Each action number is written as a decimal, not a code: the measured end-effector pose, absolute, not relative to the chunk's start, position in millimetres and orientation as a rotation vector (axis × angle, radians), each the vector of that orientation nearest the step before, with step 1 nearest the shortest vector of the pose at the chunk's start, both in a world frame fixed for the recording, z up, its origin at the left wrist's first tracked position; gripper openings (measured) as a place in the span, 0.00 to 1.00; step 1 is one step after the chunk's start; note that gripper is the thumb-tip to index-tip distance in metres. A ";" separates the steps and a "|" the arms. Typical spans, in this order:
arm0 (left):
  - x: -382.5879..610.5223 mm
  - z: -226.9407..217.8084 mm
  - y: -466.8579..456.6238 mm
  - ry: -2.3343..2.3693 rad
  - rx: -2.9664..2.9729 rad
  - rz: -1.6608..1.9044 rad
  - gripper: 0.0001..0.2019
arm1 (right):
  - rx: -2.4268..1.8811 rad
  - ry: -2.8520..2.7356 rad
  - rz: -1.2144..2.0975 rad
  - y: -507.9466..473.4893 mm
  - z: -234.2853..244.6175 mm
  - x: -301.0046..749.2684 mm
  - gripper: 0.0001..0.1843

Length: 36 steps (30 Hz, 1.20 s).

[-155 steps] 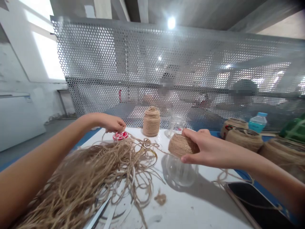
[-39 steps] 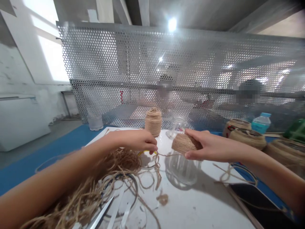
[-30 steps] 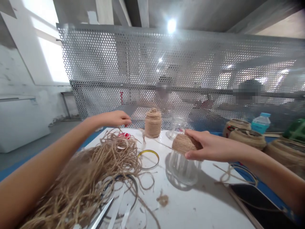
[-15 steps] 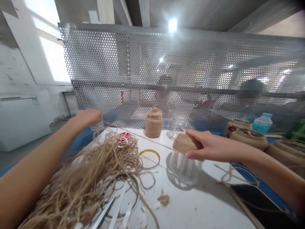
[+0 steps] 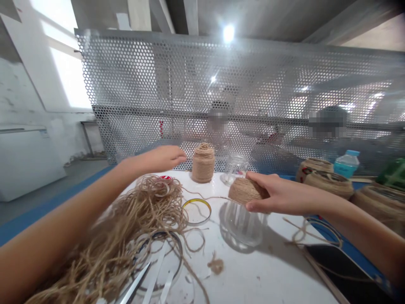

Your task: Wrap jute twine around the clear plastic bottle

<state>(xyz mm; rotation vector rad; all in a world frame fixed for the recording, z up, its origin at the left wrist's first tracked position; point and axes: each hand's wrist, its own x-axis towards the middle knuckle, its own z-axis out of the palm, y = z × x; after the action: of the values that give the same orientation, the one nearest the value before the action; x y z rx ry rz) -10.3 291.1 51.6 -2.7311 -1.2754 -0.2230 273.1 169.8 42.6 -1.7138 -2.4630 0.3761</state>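
A clear glass jar [image 5: 242, 223] stands upside down on the white table [image 5: 268, 274], its upper part wrapped in jute twine [image 5: 243, 191]. My right hand [image 5: 278, 195] is closed over that wrapped top and holds the jar steady. My left hand [image 5: 164, 157] hovers above the table's far left, fingers pinched on a twine strand that runs slack toward the jar. Below my left arm lies a big loose tangle of twine [image 5: 126, 236].
A fully wrapped jar [image 5: 203, 163] and a bare glass jar [image 5: 234, 168] stand by the perforated metal screen [image 5: 240, 97]. A yellow-rimmed lid [image 5: 196, 211], scissors [image 5: 134, 285], twine-wrapped baskets [image 5: 329, 181], a water bottle [image 5: 346, 163] and a phone [image 5: 344, 270] lie around. People sit behind the screen.
My left hand pulled the strand out far to the left, drawing it taut, and has now swung back right toward the wrapped jar, leaving it slack. My right hand stayed on the jar.
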 end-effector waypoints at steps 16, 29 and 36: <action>64.4 4.9 212.6 -0.862 -3.330 -0.751 0.07 | -1.655 -2.470 0.406 170.0 42.4 274.8 0.23; 69.0 -14.4 224.2 -0.913 -3.337 -0.884 0.22 | -1.605 -2.472 0.430 172.2 39.6 276.1 0.27; 64.4 -10.3 224.7 -0.822 -3.484 -0.852 0.30 | -1.574 -2.509 0.324 166.0 43.4 265.9 0.24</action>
<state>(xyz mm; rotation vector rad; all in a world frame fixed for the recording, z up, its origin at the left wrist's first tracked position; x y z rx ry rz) 64.4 224.7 -10.3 -3.4842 -0.8220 -0.8524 265.9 166.0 43.4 -1.5738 -2.5091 0.3241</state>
